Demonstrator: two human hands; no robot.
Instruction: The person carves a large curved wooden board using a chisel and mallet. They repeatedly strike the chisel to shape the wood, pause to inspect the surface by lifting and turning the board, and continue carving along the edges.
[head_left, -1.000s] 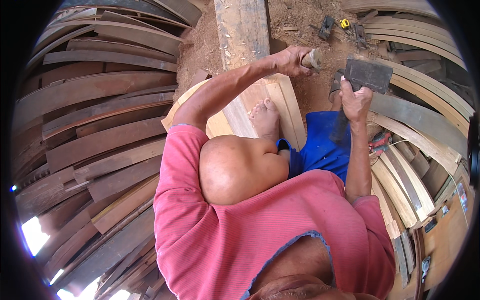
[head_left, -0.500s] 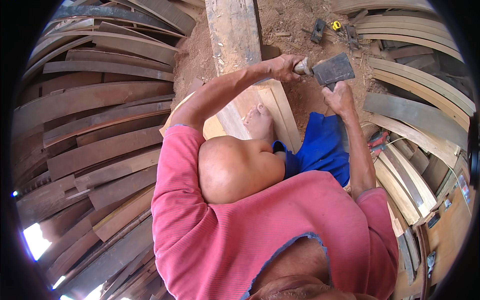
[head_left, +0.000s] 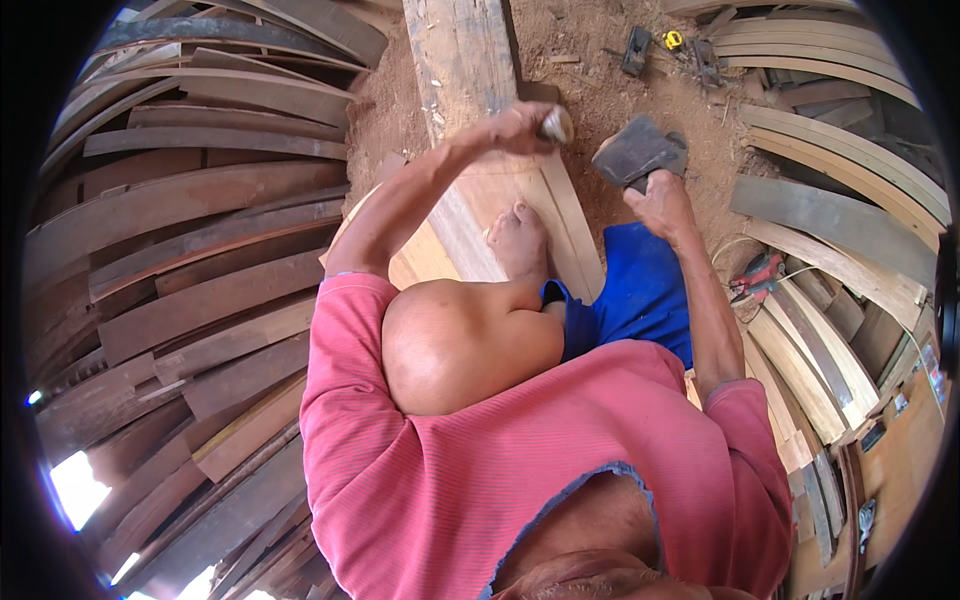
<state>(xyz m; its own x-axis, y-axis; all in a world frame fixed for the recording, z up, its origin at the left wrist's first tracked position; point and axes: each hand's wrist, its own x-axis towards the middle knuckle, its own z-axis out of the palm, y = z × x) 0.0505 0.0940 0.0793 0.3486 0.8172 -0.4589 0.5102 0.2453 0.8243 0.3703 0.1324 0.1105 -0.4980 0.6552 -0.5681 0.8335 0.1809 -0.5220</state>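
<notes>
My left hand (head_left: 523, 128) is closed round a thick, round-ended tool handle (head_left: 558, 125), like a chisel's. Its working end is hidden behind the hand, and motion smears it a little. To its right, my right hand (head_left: 663, 203) grips a dark, square-headed mallet (head_left: 632, 152), which is tilted and held apart from the handle's end. Below my left hand lies a pale wooden board (head_left: 572, 215), with my bare foot (head_left: 518, 240) resting on the wood. Beyond it, a worn heavy beam (head_left: 462, 65) runs toward the far edge, strewn with chips.
Curved planks (head_left: 200, 190) are stacked along the left, and more curved strips (head_left: 830, 165) line the right. Sawdust (head_left: 580, 90) covers the ground. A dark hand plane (head_left: 636, 50) and a yellow tape measure (head_left: 673, 40) lie far right. A red power tool (head_left: 758, 278) with a cord sits nearer.
My left hand has shifted left with the handle. The mallet has turned and moved left, away from its earlier level pose, and my right hand has come slightly left and nearer.
</notes>
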